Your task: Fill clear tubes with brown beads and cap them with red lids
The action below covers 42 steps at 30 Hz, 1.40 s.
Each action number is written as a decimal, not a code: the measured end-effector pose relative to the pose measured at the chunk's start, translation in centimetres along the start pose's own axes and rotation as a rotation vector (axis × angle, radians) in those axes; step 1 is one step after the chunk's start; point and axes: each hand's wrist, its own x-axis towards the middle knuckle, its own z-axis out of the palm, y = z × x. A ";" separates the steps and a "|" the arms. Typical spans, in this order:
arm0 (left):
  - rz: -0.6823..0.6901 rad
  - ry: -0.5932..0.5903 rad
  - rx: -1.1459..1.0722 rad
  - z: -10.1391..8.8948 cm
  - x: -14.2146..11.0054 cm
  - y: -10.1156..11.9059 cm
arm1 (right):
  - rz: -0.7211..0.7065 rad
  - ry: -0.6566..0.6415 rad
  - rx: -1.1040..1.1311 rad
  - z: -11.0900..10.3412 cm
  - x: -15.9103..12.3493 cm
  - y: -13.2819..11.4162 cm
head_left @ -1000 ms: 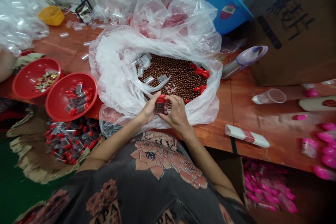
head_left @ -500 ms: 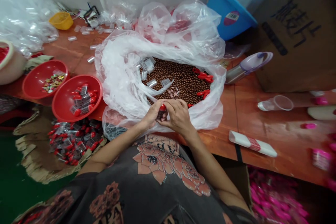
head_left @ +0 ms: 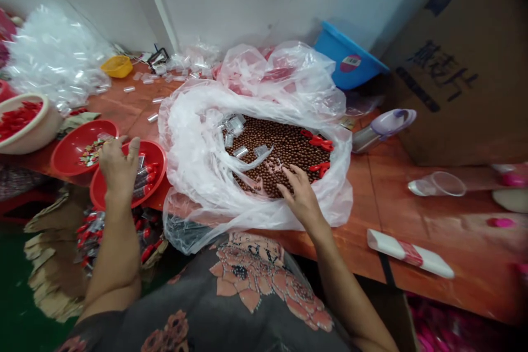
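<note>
My left hand [head_left: 118, 168] is over the rims of two red bowls, its thumb apart from its bent fingers; the fingertips are partly hidden and nothing shows in them. The nearer red bowl [head_left: 161, 176] holds small clear containers with red caps and dark filling [head_left: 143, 179]. In the farther red bowl [head_left: 61, 157] lie small colourful pieces [head_left: 91, 152]. My right hand [head_left: 302, 195] is open, fingers spread over a heap of brown balls [head_left: 268, 132] inside a white plastic bag [head_left: 185, 115]. Clear empty containers [head_left: 240, 152] and red caps [head_left: 319, 142] rest on the balls.
A cream bowl of red parts [head_left: 45, 132] and a pile of clear containers [head_left: 58, 60] stand at left. Behind are a yellow basket [head_left: 117, 66] and a tilted blue tub [head_left: 348, 60]. A carton [head_left: 449, 110], scoop [head_left: 383, 129], cup [head_left: 443, 184] and white roll [head_left: 410, 253] occupy the right.
My hands were together at the bag's near edge around a red-capped container. They have parted: the left moved over the red bowls, the right onto the balls. The container no longer shows in either hand.
</note>
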 end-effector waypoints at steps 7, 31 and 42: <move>0.467 -0.579 -0.292 11.7 -2.0 11.1 | 0.152 0.020 -0.259 -1.6 2.1 3.7; 0.564 -0.976 -0.406 24.2 -3.9 19.8 | 0.466 0.199 0.312 -3.6 0.8 4.5; 0.034 -1.290 -0.416 29.0 -9.6 26.5 | 0.366 0.081 0.146 -2.7 -2.9 5.1</move>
